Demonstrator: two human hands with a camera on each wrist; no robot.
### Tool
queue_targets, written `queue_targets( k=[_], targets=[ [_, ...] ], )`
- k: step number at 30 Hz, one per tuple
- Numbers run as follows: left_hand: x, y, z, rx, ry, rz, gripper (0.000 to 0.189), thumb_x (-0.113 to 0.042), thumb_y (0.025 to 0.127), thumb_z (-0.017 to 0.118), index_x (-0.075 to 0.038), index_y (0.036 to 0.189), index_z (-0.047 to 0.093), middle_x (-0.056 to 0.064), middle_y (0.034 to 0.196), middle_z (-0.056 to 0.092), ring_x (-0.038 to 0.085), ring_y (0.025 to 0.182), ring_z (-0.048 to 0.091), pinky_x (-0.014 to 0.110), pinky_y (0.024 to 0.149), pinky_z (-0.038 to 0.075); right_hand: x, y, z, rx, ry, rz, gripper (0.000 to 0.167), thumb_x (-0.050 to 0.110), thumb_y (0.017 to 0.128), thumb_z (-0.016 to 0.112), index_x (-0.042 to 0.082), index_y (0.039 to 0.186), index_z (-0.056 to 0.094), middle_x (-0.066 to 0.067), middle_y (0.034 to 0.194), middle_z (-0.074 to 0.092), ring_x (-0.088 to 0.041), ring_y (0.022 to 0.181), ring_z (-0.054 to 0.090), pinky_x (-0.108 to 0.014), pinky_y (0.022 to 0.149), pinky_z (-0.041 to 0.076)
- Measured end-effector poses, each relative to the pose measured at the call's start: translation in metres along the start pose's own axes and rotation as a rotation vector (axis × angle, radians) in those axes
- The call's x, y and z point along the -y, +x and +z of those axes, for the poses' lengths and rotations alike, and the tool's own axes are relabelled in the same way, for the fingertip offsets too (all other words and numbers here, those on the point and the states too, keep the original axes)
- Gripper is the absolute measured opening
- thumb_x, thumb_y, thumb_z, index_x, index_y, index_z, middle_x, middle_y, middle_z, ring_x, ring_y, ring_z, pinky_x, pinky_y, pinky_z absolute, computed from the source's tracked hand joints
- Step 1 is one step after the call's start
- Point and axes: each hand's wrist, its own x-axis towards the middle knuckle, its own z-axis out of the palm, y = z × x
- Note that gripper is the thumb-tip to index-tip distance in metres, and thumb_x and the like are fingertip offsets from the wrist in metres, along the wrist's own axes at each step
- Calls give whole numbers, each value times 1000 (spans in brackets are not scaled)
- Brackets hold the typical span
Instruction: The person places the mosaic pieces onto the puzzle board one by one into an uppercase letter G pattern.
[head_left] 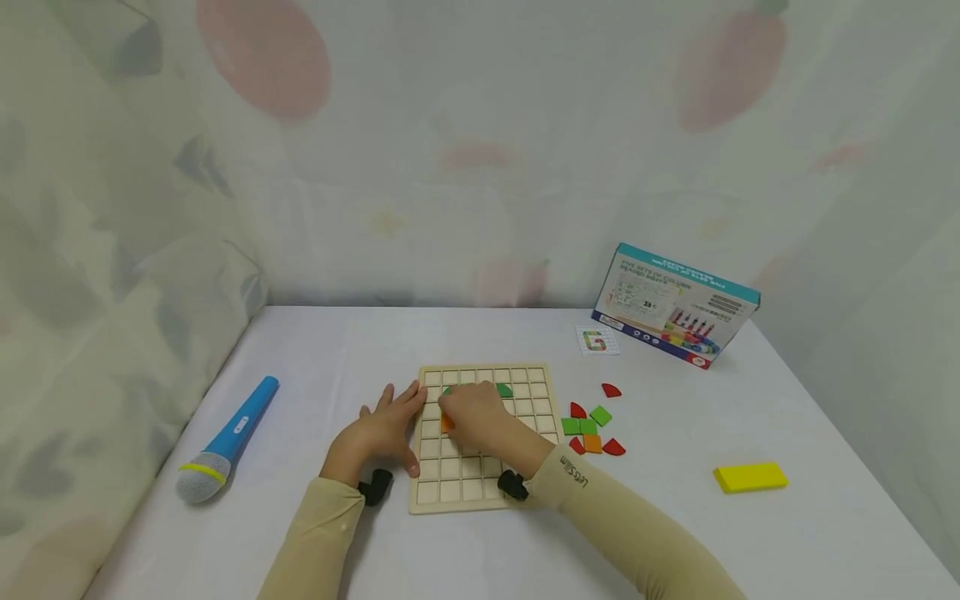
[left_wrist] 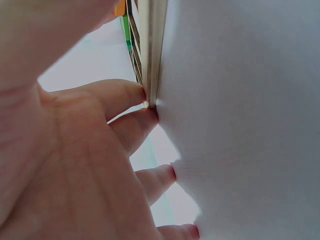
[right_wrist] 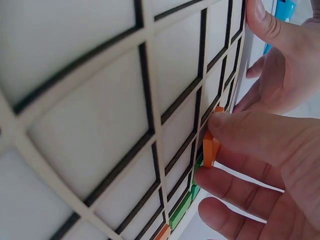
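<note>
1. Clearly, we see the left hand [head_left: 378,437] spread wide, holding nothing, with fingertips touching the left edge of the grid board [head_left: 471,490].
2. We find the right hand [head_left: 480,417] nearly closed, thumb and fingers pinching an orange tile [right_wrist: 208,152] at the board's left part.
3. Beyond that hand, we see a green quarter-round [head_left: 504,390] lying on the board.
4. Right of the board, we count four red pieces [head_left: 611,390], three green squares [head_left: 600,416] and an orange square [head_left: 592,443].
5. Farther right, we have a yellow block [head_left: 750,477], a card [head_left: 597,340] and a box [head_left: 677,305]; well left, a microphone [head_left: 238,425].
</note>
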Motion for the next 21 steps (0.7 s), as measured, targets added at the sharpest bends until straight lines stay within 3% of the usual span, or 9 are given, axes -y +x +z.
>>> queue_targets(
  k=[15, 21],
  targets=[
    [1, 6, 0, 10, 10, 13, 126, -25, 45, 91, -13, 148, 19, 9, 155, 7, 42, 137, -7, 74, 95, 1, -3, -8, -2, -38, 11, -8, 19, 35, 79, 71, 23, 93, 66, 11, 78, 55, -7, 69, 53, -31, 64, 47],
    [3, 5, 2, 18, 21, -31, 128, -27, 44, 91, -14, 149, 18, 8, 155, 6, 43, 137, -6, 74, 96, 2, -20, -20, -2, -66, 126, -12, 20, 31, 81, 70, 21, 98, 67, 9, 88, 61, -8, 74, 58, -28, 64, 47]
  ],
)
